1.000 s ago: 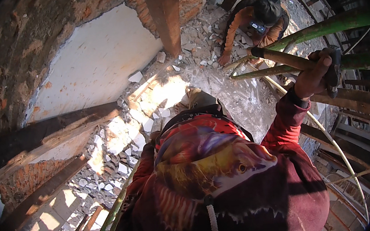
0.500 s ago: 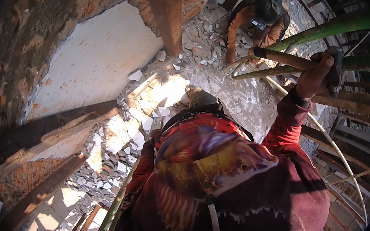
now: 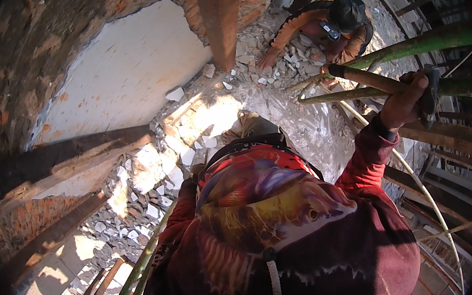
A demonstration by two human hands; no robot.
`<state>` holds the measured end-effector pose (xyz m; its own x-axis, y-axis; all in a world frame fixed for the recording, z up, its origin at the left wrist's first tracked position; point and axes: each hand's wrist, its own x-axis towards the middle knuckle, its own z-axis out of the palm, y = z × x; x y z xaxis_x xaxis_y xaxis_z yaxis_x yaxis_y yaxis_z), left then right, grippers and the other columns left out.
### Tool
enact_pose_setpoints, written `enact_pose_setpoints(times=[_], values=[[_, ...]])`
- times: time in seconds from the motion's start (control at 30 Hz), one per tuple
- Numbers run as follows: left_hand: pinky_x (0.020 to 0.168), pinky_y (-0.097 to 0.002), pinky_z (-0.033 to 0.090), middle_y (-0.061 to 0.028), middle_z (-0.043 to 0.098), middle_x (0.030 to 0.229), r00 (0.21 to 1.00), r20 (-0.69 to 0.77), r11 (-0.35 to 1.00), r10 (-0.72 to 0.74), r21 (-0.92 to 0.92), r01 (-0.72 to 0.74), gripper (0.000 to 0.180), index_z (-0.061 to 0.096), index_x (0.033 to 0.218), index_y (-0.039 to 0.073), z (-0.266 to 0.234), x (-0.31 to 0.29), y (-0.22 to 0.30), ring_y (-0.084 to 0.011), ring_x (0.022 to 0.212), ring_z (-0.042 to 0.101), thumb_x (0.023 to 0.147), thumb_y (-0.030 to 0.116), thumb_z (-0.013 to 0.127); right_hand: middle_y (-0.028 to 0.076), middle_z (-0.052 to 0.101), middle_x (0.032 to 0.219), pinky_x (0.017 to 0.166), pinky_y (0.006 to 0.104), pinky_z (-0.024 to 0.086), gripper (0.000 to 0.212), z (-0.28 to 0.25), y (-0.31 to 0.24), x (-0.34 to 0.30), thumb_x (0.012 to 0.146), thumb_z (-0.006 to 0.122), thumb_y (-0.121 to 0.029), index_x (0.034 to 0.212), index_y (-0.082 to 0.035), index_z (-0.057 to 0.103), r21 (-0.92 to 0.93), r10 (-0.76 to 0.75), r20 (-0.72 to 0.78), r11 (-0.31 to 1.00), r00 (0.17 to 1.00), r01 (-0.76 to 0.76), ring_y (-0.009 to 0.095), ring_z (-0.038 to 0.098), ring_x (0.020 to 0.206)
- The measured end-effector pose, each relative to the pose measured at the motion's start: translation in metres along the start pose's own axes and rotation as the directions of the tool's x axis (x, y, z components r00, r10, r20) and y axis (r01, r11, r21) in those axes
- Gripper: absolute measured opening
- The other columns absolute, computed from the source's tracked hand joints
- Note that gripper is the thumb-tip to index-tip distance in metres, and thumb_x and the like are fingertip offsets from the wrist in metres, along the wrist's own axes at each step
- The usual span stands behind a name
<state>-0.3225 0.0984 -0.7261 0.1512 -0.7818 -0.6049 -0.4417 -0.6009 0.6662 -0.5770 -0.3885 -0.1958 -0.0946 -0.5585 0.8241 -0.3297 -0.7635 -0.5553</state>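
My right hand (image 3: 404, 104) is raised at the right, its fingers wrapped round a hammer (image 3: 365, 79) close to the dark metal head. The wooden handle points left, across the green poles (image 3: 433, 40) of a frame. Beside my torso hangs my left arm, in a dark red sleeve (image 3: 178, 215). Only a small shadowed bit of my left hand (image 3: 196, 169) shows by the waist, and its fingers are hidden.
A co-worker (image 3: 327, 26) crouches at the far right over rubble (image 3: 249, 55), one hand on the pieces. Partly stripped plaster wall (image 3: 123, 73) and a brown wooden post (image 3: 221, 21) stand ahead. Another beam (image 3: 57, 162) runs at the left. A pale thin pole (image 3: 421, 184) curves down the right.
The co-worker's arm has reached farther left over the rubble. My right hand keeps its hold on the hammer, with the view shifted slightly.
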Motion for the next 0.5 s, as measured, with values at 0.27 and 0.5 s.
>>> enact_pose_setpoints(times=[0.27, 0.5], values=[[0.085, -0.0394, 0.049, -0.0125, 0.068, 0.1, 1.0, -0.01, 1.0, -0.008, -0.006, 0.007, 0.033, 0.069, 0.107, 0.012, 0.003, -0.003, 0.0, -0.0312, 0.091, 0.065, 0.086, 0.033, 0.056, 0.004, 0.048, 0.067, 0.051, 0.0263, 0.037, 0.038, -0.003, 0.001, 0.003, 0.095, 0.05, -0.034, 0.078, -0.001, 0.054, -0.011, -0.05, 0.038, 0.999, 0.998, 0.05, 0.013, 0.047, 0.058], [0.085, -0.0395, 0.049, -0.0126, 0.068, 0.1, 1.0, -0.024, 1.0, 0.0, -0.012, 0.0, 0.033, 0.069, 0.108, 0.012, 0.002, 0.01, 0.002, -0.0314, 0.09, 0.065, 0.086, 0.033, 0.056, 0.003, 0.048, 0.069, 0.054, 0.0277, 0.038, 0.04, -0.004, 0.002, -0.001, 0.095, 0.048, -0.037, 0.078, -0.001, 0.054, -0.022, 0.0, 0.011, 1.0, 1.0, 0.0, 0.014, 0.047, 0.061]])
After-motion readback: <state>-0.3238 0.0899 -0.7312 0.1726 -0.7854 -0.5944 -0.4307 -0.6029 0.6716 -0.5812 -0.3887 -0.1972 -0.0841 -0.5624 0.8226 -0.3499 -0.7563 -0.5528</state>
